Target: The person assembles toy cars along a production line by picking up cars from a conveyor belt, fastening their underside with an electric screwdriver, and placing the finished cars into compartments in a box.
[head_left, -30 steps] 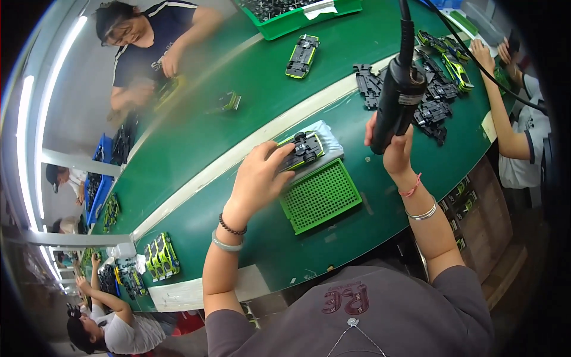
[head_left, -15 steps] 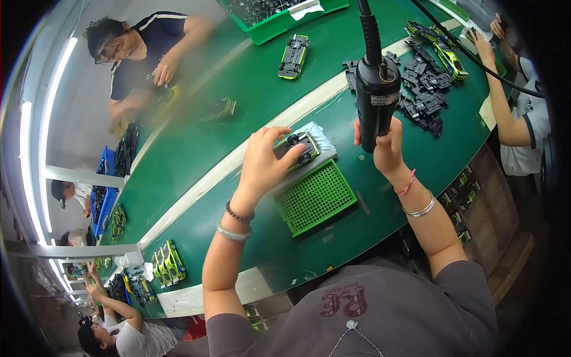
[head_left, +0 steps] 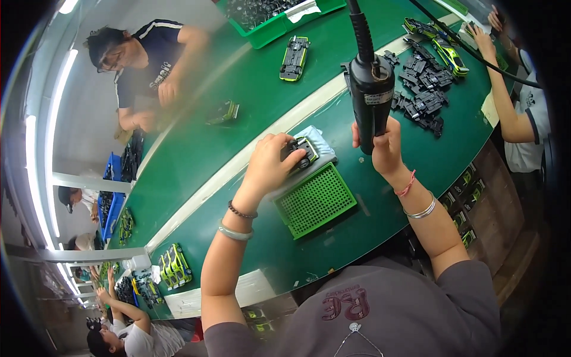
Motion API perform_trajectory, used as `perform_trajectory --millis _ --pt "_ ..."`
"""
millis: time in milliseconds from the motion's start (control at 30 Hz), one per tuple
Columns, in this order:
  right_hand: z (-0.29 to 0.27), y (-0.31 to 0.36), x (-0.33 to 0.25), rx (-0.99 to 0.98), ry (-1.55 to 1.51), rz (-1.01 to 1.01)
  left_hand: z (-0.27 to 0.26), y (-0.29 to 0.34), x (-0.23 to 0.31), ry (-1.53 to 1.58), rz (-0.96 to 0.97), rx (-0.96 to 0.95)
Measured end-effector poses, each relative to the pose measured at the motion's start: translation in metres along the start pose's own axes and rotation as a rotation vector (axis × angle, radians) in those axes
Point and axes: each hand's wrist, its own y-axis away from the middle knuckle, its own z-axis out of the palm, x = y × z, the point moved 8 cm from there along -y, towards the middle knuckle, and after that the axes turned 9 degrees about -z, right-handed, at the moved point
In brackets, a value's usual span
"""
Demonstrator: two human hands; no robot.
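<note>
The car (head_left: pixel 308 150) lies on the pale blue pad (head_left: pixel 324 145), apparently wheels up, its near end partly covered by the left hand (head_left: pixel 269 165), whose thumb and fingers pinch its sides. That hold looks to be on one end only, so a sideways push could swing the free end or make the car slide with the soft pad. The right hand (head_left: pixel 388 149) is wrapped round the lower part of the driver (head_left: pixel 371 98), well apart from the car; the tool's tip is hidden, so I cannot tell where it points. Brought across carelessly, it could slip and scratch the car or catch the left fingers. The basket (head_left: pixel 315 202) sits just beside the pad on the wearer's side, where a wrist or the tool might knock it. Beyond the driver, black chassis parts (head_left: pixel 425 89) crowd the table (head_left: pixel 392 202), and its cord (head_left: pixel 354 7) hangs overhead and could drag. Another car (head_left: pixel 294 58) and a green bin (head_left: pixel 262 38) lie farther off, out of the way.
</note>
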Motion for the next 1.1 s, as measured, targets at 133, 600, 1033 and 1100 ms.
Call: perform_trajectory --millis 133,600,1033,1100 --pt "0.000 0.000 0.000 0.002 0.008 0.011 0.001 -0.012 -0.011 0.168 -0.122 -0.204" --pt "0.003 -0.004 -0.005 -0.079 0.211 0.018 0.009 -0.040 -0.003 -0.040 -0.299 -0.448" --pt "0.003 -0.004 -0.004 -0.070 0.181 0.024 0.034 -0.044 -0.038 0.318 -0.338 -0.669" --pt "0.003 -0.004 -0.004 -0.071 0.186 0.023 0.034 -0.047 -0.033 0.244 -0.330 -0.691"
